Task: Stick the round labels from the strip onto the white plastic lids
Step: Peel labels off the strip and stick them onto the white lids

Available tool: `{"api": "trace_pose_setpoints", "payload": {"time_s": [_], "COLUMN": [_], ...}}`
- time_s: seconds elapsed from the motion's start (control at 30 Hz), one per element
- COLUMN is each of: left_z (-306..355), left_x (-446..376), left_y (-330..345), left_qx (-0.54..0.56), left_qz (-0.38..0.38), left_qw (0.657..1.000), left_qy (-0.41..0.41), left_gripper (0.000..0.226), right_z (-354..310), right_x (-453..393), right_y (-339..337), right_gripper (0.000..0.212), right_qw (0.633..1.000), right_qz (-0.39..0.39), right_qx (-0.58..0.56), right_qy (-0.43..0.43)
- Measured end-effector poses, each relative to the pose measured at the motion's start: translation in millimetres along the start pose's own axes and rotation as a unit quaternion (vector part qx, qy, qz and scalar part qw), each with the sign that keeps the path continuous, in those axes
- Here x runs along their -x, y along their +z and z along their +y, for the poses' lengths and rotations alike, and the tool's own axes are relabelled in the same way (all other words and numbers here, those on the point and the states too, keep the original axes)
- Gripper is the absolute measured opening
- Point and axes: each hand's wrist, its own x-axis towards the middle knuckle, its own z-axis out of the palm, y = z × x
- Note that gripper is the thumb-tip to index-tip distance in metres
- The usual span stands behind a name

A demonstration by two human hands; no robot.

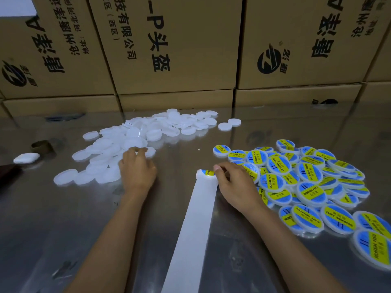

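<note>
A heap of plain white plastic lids (148,127) spreads over the metal table's left and middle. My left hand (137,168) reaches into its near edge, fingers curled round one white lid (150,151). A white backing strip (194,229) runs from the bottom edge up to a curled end. There a blue and yellow round label (208,172) peeks out. My right hand (230,182) pinches that label at the strip's end. To the right lies a pile of labelled lids (306,182), blue and yellow.
Stacked cardboard boxes (169,49) wall off the back of the reflective metal table (63,229). At the left sit a brown cardboard tape core (42,146) and a small white case (26,158). A dark object pokes in at the left edge.
</note>
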Motion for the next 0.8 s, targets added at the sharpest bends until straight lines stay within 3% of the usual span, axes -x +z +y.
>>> {"api": "trace_pose_setpoints", "payload": {"time_s": [0.13,0.23,0.37,0.53,0.7,0.8], "left_z": [-15,-17,-18,-6,9,23], "left_x": [-13,-15,-16,-11,-5,-2], "left_y": [7,11,11,4,1,0], "left_qx": [-0.064,-0.109,-0.094,0.032,0.176,0.297], "left_qz": [-0.022,-0.03,0.021,0.063,0.036,-0.003], "left_qw": [0.996,0.992,0.995,0.997,0.983,0.953], "left_qy": [-0.065,-0.05,-0.009,0.011,-0.029,-0.062], "left_gripper": [0.04,0.032,0.023,0.024,0.018,0.01], "right_z": [2,3,2,3,5,4], "right_x": [-3,-5,-5,-6,-6,-6], "right_y": [2,3,1,-4,-6,-7], "right_gripper": [0.033,0.036,0.033,0.03,0.031,0.023], "right_qw": [1.0,1.0,1.0,1.0,0.998,0.997], "right_qz": [0.021,0.027,0.024,-0.011,-0.051,-0.069], "right_qx": [0.003,0.003,-0.009,0.008,0.037,0.02], "right_qy": [0.002,-0.003,0.002,-0.001,-0.022,-0.013]}}
